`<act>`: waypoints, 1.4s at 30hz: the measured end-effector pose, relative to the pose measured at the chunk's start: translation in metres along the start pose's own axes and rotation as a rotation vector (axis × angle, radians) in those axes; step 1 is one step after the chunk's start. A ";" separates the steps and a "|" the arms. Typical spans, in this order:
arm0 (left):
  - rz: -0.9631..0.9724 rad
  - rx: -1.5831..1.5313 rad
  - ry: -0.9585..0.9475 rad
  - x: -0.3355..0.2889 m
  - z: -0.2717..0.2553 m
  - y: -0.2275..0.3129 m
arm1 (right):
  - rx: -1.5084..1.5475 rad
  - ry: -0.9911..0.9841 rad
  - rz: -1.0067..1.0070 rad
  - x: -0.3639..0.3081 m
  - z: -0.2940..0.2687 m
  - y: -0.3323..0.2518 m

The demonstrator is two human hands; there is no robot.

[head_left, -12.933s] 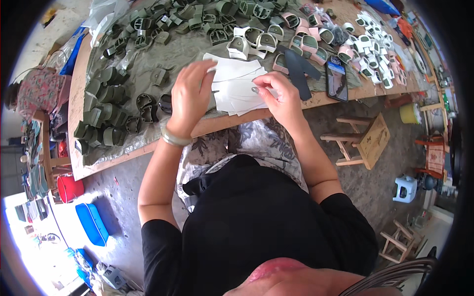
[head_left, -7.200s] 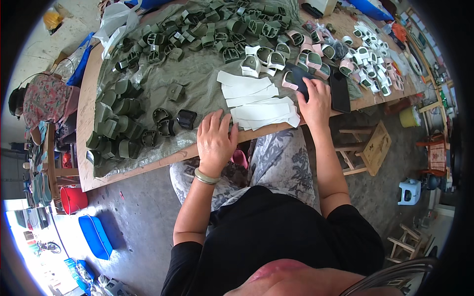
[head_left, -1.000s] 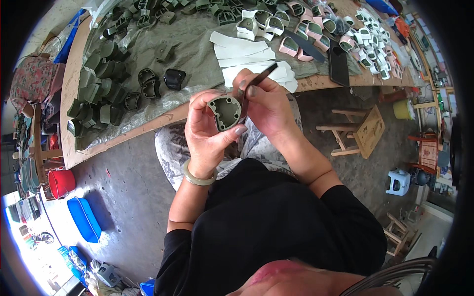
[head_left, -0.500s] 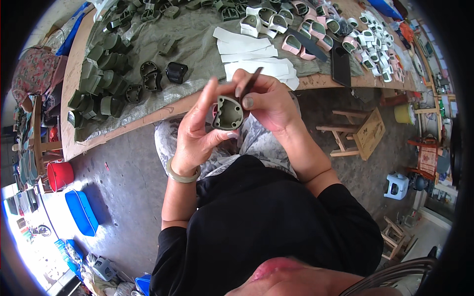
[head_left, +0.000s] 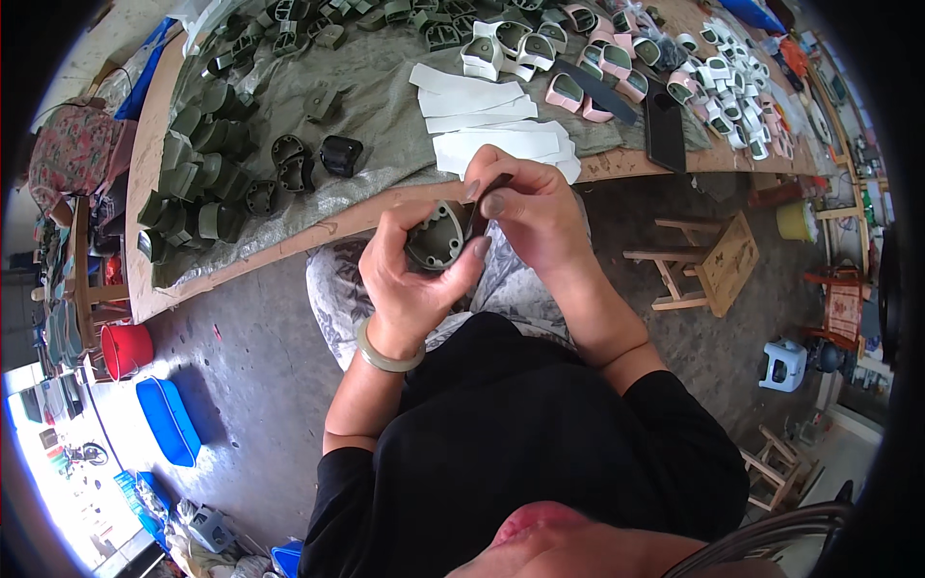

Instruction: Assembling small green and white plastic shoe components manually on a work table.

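Observation:
My left hand (head_left: 409, 294) is closed around a small grey-green plastic housing (head_left: 436, 241), a hollow rounded shell with holes along its rim, its open side facing up toward me. A thin dark strip (head_left: 479, 214) lies against the housing's right wall, pinched between thumb and fingers of my right hand (head_left: 532, 207). I cannot tell what the strip is made of. My left thumb reaches the same edge, close to the strip. Both hands are over my lap, just before the table edge. Beyond them lie white strips (head_left: 482, 108) and a glossy black housing (head_left: 341, 154).
Green housings (head_left: 220, 111) crowd the table's (head_left: 289, 239) left and far side. White and pink ones (head_left: 617, 60) lie to the right, near a dark phone-like slab (head_left: 665, 130). A wooden stool (head_left: 723, 260), blue tub (head_left: 168, 422) and red bucket (head_left: 127, 350) stand on the floor.
My left fingers, raised before, have wrapped around the housing, which has tilted and shifted slightly left and down. The dark strip, upright before, now leans in against the housing's side.

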State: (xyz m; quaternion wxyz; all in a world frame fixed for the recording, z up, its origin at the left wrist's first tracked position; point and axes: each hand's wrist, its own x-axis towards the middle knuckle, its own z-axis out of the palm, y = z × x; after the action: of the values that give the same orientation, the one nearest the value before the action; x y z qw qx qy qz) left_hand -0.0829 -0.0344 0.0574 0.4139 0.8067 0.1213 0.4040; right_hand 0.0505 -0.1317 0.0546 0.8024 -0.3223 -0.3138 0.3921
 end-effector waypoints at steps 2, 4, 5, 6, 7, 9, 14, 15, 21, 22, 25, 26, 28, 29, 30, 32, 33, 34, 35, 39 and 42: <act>-0.010 0.012 -0.012 0.000 -0.001 0.004 | 0.050 -0.018 0.058 0.001 -0.005 -0.001; 0.003 -0.009 -0.035 -0.001 -0.002 0.007 | 0.058 -0.029 0.061 0.001 -0.003 0.002; -0.002 -0.009 -0.035 0.001 -0.004 0.010 | 0.066 -0.045 0.063 0.000 -0.003 0.004; 0.018 0.017 -0.058 0.003 -0.006 0.014 | 0.067 -0.043 0.068 0.001 -0.003 0.006; 0.039 0.043 -0.081 0.004 -0.007 0.016 | 0.068 -0.051 0.075 0.001 -0.004 0.008; 0.056 0.043 -0.090 0.004 -0.009 0.015 | 0.067 -0.059 0.081 0.002 -0.003 0.010; 0.167 0.067 -0.111 0.008 -0.012 0.014 | 0.103 -0.072 0.125 -0.001 0.000 0.013; 0.189 0.054 -0.128 0.008 -0.013 0.014 | 0.104 -0.070 0.127 -0.002 -0.001 0.013; 0.216 -0.073 -0.226 0.008 -0.017 0.001 | 0.176 -0.128 0.261 -0.005 -0.002 0.009; 0.176 -0.121 -0.261 0.007 -0.017 -0.002 | 0.034 -0.092 0.182 -0.005 0.000 0.004; 0.076 -0.087 -0.246 0.008 -0.015 -0.003 | -0.424 -0.102 -0.090 -0.006 0.001 -0.010; 0.075 -0.085 -0.247 0.007 -0.015 -0.002 | -0.737 -0.148 -0.285 -0.007 0.002 -0.012; -0.325 -0.505 -0.269 0.003 -0.009 0.004 | -0.872 -0.216 -0.482 -0.001 0.002 -0.016; -0.402 -0.669 -0.210 0.000 -0.007 0.010 | -0.960 -0.288 -0.573 0.001 0.003 -0.017; -0.403 -0.668 -0.211 -0.001 -0.006 0.009 | -1.047 -0.360 -0.664 0.002 0.004 -0.017; -0.439 -0.717 -0.202 -0.003 -0.003 0.004 | -1.043 -0.341 -0.668 0.002 0.005 -0.015; -0.398 -0.621 -0.197 -0.004 -0.003 0.000 | -0.946 -0.239 -0.469 -0.002 0.008 -0.015; -0.399 -0.621 -0.201 -0.006 -0.001 -0.002 | -0.843 -0.138 -0.273 -0.005 0.010 -0.014; -0.329 -0.583 -0.145 -0.007 0.002 -0.003 | -0.874 -0.160 -0.261 -0.004 0.006 -0.012; -0.201 -0.522 -0.068 -0.012 0.009 -0.015 | -0.588 -0.006 0.132 -0.003 0.013 -0.013; -0.122 -0.482 -0.021 -0.015 0.013 -0.020 | -0.534 0.006 0.174 -0.002 0.014 -0.014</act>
State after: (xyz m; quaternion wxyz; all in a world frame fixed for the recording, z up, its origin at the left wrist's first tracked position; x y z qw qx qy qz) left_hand -0.0800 -0.0373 0.0290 0.6192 0.6801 0.0654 0.3870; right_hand 0.0446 -0.1363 0.0729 0.6532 -0.5493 -0.3749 0.3621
